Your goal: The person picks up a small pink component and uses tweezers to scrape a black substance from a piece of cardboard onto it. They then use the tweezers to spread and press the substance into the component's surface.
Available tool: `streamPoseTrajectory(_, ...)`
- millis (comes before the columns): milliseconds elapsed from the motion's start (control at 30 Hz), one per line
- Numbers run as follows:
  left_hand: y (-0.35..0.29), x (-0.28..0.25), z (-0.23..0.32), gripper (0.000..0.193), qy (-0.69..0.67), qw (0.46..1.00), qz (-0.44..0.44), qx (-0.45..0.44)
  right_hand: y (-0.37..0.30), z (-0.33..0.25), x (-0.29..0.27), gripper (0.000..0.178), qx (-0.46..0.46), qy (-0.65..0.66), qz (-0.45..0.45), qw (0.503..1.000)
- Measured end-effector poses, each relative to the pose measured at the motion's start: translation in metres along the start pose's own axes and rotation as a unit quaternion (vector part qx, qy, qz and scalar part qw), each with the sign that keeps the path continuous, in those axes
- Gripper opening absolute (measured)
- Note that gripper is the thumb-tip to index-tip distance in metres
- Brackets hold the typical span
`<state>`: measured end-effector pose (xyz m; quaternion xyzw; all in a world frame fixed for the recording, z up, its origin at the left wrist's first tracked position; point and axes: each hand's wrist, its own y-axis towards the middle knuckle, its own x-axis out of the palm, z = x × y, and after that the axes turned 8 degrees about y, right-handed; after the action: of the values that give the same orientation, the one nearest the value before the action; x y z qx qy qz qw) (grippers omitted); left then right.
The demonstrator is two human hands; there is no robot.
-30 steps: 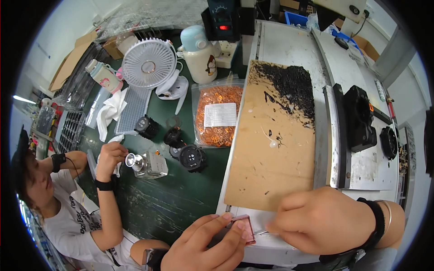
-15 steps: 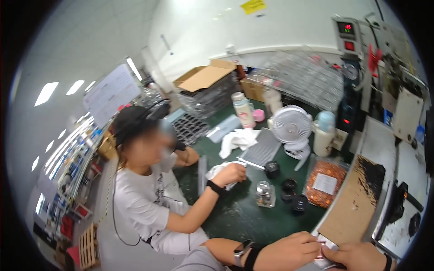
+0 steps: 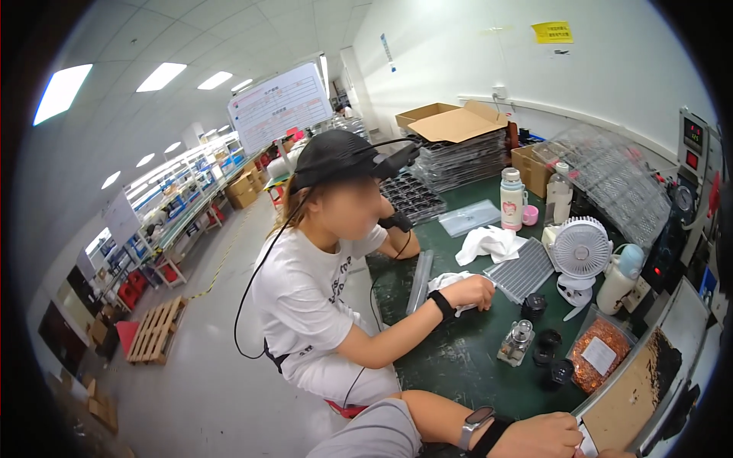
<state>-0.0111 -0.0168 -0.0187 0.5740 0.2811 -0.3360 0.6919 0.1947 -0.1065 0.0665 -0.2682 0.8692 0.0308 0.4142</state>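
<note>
My left hand (image 3: 542, 437) is at the lower right, with a grey-banded watch and a black strap on its wrist. Its fingers are curled inward beside a small white piece (image 3: 587, 443), and whatever they grip is hidden. Only a sliver of my right hand (image 3: 615, 453) shows at the bottom edge, close to the left one; its fingers cannot be seen. Just beyond both hands lies a brown board (image 3: 624, 404) with dark, scorched-looking residue at its far end. A clear bag of small copper-coloured parts (image 3: 600, 353) rests next to the board.
A co-worker (image 3: 321, 267) in a white shirt sits left, holding a white cloth at the green table (image 3: 458, 374). Near my hands stand a glass bottle (image 3: 516, 343), several black round parts (image 3: 547, 345), a white fan (image 3: 580, 250) and a bottle with a blue cap (image 3: 620, 281).
The view has swung left, so the table and my hands appear farther right. My right hand has mostly left the picture. The co-worker's hand stays on the cloth.
</note>
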Motion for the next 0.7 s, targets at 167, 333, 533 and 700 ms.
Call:
streamPoseTrajectory(167,-0.0007,0.0032,0.0004,0.015,0.002,1.000,0.008,-0.009,0.0003,-0.0024,-0.0022,0.036,-0.004,-0.013,-0.005,1.000)
streamPoseTrajectory(333,-0.0002,0.0033,0.0008,0.014,0.012,1.000,0.007,-0.006,0.0005,-0.0002,-0.0005,0.031,-0.018,0.005,0.009,1.000)
streamPoseTrajectory(533,-0.0002,0.0034,0.0000,0.015,0.023,1.000,0.007,0.003,0.0005,0.0003,0.0015,0.027,-0.020,0.044,0.021,0.999)
streamPoseTrajectory(700,0.0002,0.0038,0.0002,0.017,0.026,1.000,0.008,0.001,0.0006,0.0006,0.0039,0.024,-0.023,0.075,0.034,0.996)
